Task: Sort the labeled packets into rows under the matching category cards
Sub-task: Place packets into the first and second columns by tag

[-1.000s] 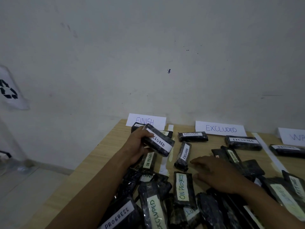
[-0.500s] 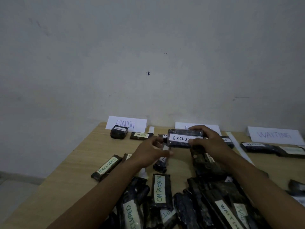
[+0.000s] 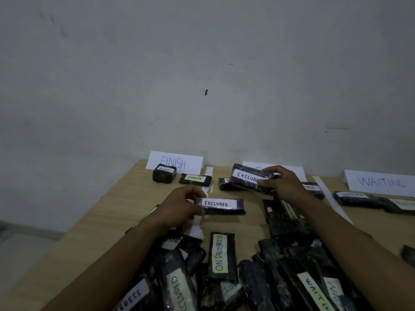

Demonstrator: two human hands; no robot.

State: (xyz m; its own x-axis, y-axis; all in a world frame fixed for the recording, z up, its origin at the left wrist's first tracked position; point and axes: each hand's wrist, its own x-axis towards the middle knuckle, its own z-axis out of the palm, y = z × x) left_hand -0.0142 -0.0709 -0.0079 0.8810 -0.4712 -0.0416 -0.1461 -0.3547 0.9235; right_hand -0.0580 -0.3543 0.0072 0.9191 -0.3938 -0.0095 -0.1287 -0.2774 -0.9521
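bare table [image 3: 125, 198] left of the finish packets [image 3: 195, 179] — near edge blocked by heaped packets [image 3: 280, 265].

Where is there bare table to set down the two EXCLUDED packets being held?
Bare wood shows below the FINISH packets at the table left, between the EXCLUDED packet in the left hand and the ON PROGRESS packet, and below the WAITING packets at right. The unsorted pile crowds the near side.

A single head-worn camera looks forward and slightly down, close over the worktop [image 3: 116, 209], facing the wall [image 3: 202, 63] that fills the upper half.
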